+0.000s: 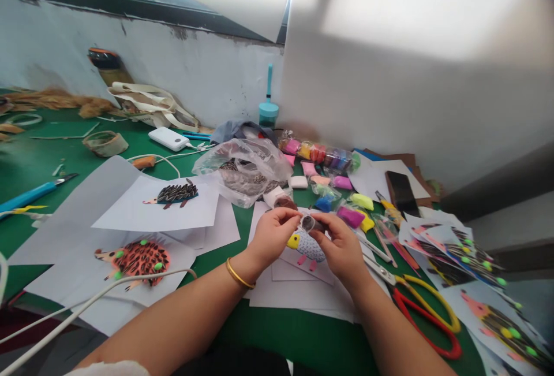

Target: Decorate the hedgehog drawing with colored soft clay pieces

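Observation:
Both my hands meet over the papers at the middle of the table. A small dark lump of modelling clay in see-through wrap (310, 223) is between them. My left hand (273, 236), with a gold bangle at the wrist, pinches the edge of the wrap between thumb and fingers. The fingers of my right hand (341, 244) are closed around the lump's other side. Just below lies a hedgehog picture (308, 249) with a yellow face, bluish scaled body and pink feet, partly hidden by my hands. A brown clay packet (287, 203) sits just behind my left fingers.
Scissors (426, 312) with red and yellow handles lie beside my right forearm. Colourful clay packets (341, 182) and a plastic bag of seeds (246, 174) lie beyond. Seed hedgehog pictures (138, 260) are on both sides. A white cable (99, 295) crosses the left papers.

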Motion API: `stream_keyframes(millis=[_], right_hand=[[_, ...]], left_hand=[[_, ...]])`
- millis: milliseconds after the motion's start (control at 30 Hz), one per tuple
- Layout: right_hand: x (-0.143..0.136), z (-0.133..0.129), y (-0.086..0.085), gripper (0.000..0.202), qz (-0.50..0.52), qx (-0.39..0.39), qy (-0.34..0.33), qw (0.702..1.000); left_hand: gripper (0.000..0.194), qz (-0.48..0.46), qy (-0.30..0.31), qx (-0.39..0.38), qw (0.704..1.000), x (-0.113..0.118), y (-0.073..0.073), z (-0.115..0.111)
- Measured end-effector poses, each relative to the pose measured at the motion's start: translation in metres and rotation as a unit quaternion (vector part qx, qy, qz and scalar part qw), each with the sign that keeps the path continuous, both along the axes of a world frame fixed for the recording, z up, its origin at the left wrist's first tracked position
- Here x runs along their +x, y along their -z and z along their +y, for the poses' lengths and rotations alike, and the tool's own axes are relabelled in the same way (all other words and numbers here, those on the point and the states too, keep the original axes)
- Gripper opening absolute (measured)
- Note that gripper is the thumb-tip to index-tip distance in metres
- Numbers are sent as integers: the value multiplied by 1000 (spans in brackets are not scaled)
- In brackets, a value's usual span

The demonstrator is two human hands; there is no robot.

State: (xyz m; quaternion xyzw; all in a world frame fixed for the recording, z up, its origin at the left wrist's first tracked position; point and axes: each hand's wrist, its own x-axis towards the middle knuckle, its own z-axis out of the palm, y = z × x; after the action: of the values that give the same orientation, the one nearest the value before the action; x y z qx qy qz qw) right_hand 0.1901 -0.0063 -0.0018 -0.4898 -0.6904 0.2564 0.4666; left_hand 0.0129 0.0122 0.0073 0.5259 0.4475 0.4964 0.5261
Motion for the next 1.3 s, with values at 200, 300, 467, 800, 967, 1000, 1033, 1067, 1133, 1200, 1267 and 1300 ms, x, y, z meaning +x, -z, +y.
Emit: stream_keyframes(millis=[200, 300, 467, 800, 967, 1000, 1033, 1067, 1133, 1200, 1267, 1300], right_hand=[[1, 2, 1, 20, 26, 13, 6, 1000], [3, 3, 3, 19, 31, 21, 31, 999], [6, 3, 2, 12, -12, 18, 32, 999], [5, 3, 2, 32, -11, 11, 37, 999], [4, 2, 1, 31, -27, 20, 34, 999], [4, 2, 1, 32, -33, 23, 30, 999], [4, 2, 0, 32, -39, 27, 27, 998], [4, 2, 0, 32, -47, 32, 25, 998], [5, 2, 0, 32, -61, 47, 22, 997], [5, 2, 0, 33, -73, 58, 18, 996], [6, 2, 0, 33, -82, 62, 13, 995], [6, 2, 0, 34, -86, 64, 11, 994]], left_hand=[[31, -53, 8, 8, 999, 4, 4, -2], [38, 42, -7, 117, 992, 5, 5, -9], [61, 254, 30, 324, 911, 5, 1, -23], [19, 115, -10, 129, 985, 6, 7, -7], [24, 166, 56, 108, 979, 3, 3, -3], [23, 177, 66, 113, 976, 2, 2, -3], [22, 191, 74, 122, 971, 1, 0, -4], [20, 210, 77, 138, 965, 0, -2, -4], [16, 265, 73, 192, 942, -3, -5, -6], [13, 328, 62, 252, 908, -4, -7, -7], [14, 377, 55, 291, 878, -5, -7, -8], [14, 391, 53, 298, 869, -5, -7, -8]])
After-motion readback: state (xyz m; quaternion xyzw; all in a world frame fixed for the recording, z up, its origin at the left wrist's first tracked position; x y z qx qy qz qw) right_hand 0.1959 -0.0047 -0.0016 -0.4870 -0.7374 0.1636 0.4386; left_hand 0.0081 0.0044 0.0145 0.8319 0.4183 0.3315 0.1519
